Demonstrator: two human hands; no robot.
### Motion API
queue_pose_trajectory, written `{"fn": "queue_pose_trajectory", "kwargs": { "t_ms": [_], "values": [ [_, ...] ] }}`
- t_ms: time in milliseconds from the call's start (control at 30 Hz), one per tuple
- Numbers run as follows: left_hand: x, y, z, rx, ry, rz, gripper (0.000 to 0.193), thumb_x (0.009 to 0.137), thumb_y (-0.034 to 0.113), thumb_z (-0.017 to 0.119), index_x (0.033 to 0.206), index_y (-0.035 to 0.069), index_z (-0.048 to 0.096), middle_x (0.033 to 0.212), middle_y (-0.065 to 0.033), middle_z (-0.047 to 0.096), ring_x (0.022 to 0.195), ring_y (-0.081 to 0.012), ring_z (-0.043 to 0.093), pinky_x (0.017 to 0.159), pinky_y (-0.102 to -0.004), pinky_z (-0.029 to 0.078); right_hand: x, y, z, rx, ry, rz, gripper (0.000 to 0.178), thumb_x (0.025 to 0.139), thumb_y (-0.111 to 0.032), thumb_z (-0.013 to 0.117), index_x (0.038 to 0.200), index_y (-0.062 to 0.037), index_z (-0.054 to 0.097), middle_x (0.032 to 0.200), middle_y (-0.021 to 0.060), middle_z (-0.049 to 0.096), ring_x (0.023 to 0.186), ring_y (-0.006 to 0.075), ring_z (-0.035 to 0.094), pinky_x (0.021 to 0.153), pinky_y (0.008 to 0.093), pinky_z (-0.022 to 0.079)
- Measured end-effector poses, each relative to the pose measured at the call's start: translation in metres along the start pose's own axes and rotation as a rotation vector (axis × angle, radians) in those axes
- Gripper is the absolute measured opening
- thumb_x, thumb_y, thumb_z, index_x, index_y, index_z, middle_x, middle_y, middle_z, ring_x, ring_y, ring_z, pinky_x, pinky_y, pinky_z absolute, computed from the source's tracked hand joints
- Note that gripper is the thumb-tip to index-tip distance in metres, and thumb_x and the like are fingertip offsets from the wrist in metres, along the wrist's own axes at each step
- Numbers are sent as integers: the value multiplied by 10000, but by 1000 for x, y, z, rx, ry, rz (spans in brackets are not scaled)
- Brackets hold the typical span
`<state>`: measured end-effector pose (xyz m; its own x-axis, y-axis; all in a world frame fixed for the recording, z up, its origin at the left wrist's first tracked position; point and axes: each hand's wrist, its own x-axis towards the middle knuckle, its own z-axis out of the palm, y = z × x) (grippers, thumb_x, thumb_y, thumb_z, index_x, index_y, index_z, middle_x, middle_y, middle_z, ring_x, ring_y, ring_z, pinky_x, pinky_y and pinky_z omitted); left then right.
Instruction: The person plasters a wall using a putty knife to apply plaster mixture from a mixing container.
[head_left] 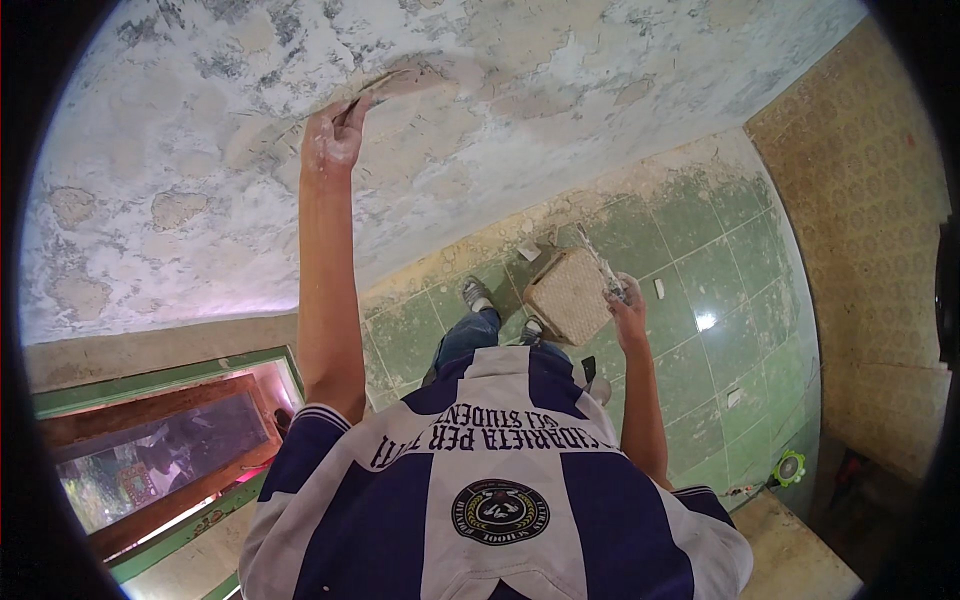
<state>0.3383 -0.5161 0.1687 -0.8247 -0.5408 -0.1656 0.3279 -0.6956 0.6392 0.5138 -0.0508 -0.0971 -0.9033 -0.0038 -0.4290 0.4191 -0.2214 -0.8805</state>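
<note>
Two hands work: the left hand point(333, 135) grips a trowel point(392, 86) pressed to the patchy plaster ceiling point(560, 110); the right hand point(629, 308) closes around a scraper point(600, 262) above a square plaster-laden board point(570, 295).

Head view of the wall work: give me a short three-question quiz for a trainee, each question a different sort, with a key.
1. True or false: the left hand holds a flat plastering blade against the patchy grey-white plastered wall.
2. Along with the narrow metal putty knife, what do the fingers of the right hand hold? A) a square tan mortar board B) a red bucket C) a paint roller
3. Fill in: the floor is laid with glossy ___ square tiles.
Key: 1 true; 2 A; 3 green.
</note>
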Motion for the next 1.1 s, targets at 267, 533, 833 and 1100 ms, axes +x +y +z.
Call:
{"fn": "queue_pose_trajectory", "kwargs": {
  "t_ms": [267, 533, 833, 1100],
  "values": [
    [-72, -6, -83, 150, -400, -30, 200, 854, -32, 538, 981, -187, 537, 1084, -239, 607, 1084, -318, 587, 1062, -431, 456, 10, 13, 1, -3, -24, 2, 431, 812, -9, 650, 1215, -101, 526, 1058, -9, 570, 883, 89, 531, 711, 238, 409],
    [4, -46, -96, 260, 27, -152, 173, 811, -79, 550, 965, -159, 541, 1053, -256, 603, 1044, -334, 604, 988, -435, 520, 14, 1, 11, -18, -57, 15, 420, 808, -9, 658, 1197, -102, 530, 1049, -18, 568, 870, 85, 523, 684, 237, 392],
    [52, -17, -48, 95, 76, -191, 82, 811, -134, 492, 874, -186, 490, 980, -257, 596, 979, -377, 605, 950, -462, 548, 17, 1, 14, -44, -33, 27, 386, 813, -42, 670, 1178, -97, 558, 997, -20, 599, 838, 76, 527, 690, 231, 405],
    [43, 0, -15, 61, 7, -101, 134, 801, -135, 469, 899, -225, 455, 979, -293, 553, 924, -426, 624, 884, -452, 590, 19, 8, 13, 23, -76, -2, 422, 809, -66, 682, 1208, -94, 548, 1021, -14, 591, 858, 85, 519, 691, 227, 403]
  ]
}}
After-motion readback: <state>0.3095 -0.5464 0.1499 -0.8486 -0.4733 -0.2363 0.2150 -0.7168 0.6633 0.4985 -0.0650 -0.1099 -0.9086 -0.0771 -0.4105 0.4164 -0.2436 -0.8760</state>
